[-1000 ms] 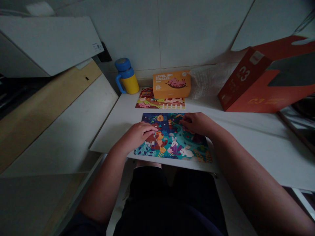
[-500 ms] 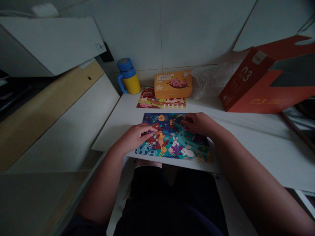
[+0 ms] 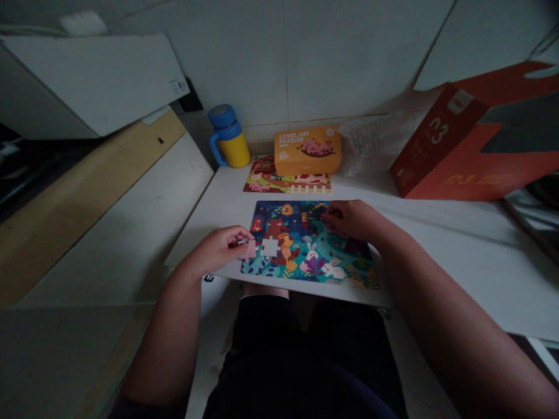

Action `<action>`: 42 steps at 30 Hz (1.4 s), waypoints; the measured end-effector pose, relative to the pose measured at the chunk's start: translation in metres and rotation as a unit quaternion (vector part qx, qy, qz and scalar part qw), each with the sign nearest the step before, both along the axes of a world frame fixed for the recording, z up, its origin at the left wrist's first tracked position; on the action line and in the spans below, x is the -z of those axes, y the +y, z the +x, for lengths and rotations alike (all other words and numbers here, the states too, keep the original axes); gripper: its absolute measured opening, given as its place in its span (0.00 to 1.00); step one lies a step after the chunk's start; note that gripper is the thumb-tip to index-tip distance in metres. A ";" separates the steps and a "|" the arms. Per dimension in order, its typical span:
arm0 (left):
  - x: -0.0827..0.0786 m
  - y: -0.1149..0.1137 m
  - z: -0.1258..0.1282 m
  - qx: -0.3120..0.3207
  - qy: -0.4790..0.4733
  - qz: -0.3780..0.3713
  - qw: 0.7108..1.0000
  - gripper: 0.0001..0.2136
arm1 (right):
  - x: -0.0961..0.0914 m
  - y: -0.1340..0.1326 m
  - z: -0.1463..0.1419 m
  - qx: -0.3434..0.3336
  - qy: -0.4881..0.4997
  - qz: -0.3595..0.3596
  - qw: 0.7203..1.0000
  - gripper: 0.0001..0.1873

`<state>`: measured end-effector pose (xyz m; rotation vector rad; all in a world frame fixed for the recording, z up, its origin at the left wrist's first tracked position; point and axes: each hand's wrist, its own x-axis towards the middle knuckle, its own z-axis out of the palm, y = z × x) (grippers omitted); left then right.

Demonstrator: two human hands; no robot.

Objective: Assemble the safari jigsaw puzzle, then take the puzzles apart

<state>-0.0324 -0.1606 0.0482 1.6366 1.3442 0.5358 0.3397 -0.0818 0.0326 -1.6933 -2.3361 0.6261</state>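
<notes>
A forest-animal jigsaw puzzle (image 3: 305, 247) lies on the white tabletop in front of me, with rabbits, a bear and a fox on it. One piece-shaped white gap (image 3: 271, 247) shows in its left part. Just left of that gap, my left hand (image 3: 222, 247) pinches a puzzle piece (image 3: 249, 249) between thumb and fingers, its plain pinkish face showing. My right hand (image 3: 345, 216) rests at the puzzle's upper right, fingers curled together and touching the picture. Whatever may be between those fingertips is hidden.
Behind the puzzle, an orange puzzle box (image 3: 308, 151) stands on a farm-scene puzzle (image 3: 262, 185). A blue and yellow mug (image 3: 233, 142) is left of it, clear plastic wrap (image 3: 367, 145) right. A large red box (image 3: 463, 151) leans at right; white panels (image 3: 122, 81) rise at left.
My left hand has lifted a puzzle piece out of the puzzle's left part and drawn it leftward, uncovering a white gap. My right hand has stayed in place.
</notes>
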 end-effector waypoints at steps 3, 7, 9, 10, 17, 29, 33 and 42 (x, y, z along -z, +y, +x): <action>0.004 -0.003 -0.002 -0.030 0.001 -0.013 0.999 0.07 | 0.001 0.000 0.001 -0.002 0.006 -0.002 1.000 0.15; 0.003 -0.008 -0.005 -0.010 0.029 0.004 1.000 0.10 | 0.003 0.001 0.002 -0.008 0.022 -0.013 1.000 0.15; 0.000 -0.013 -0.007 0.009 0.045 -0.007 0.999 0.15 | 0.003 0.002 0.002 -0.011 0.024 -0.015 1.000 0.14; -0.002 -0.015 -0.009 0.020 0.054 -0.023 0.998 0.17 | 0.003 0.002 0.002 -0.011 0.021 -0.011 1.000 0.14; -0.021 -0.029 -0.021 0.075 0.072 -0.091 0.990 0.14 | -0.002 -0.001 0.000 -0.001 0.003 -0.006 1.000 0.15; 0.012 -0.011 0.011 -0.037 -0.027 0.012 0.999 0.11 | 0.002 0.001 0.002 -0.008 0.004 -0.002 1.000 0.15; 0.021 -0.004 0.017 -0.032 -0.026 0.033 0.999 0.09 | 0.001 0.001 0.001 -0.008 0.007 0.000 1.000 0.15; 0.025 0.005 0.030 -0.016 0.002 0.069 0.997 0.09 | 0.002 0.001 0.002 -0.008 0.018 -0.005 1.000 0.13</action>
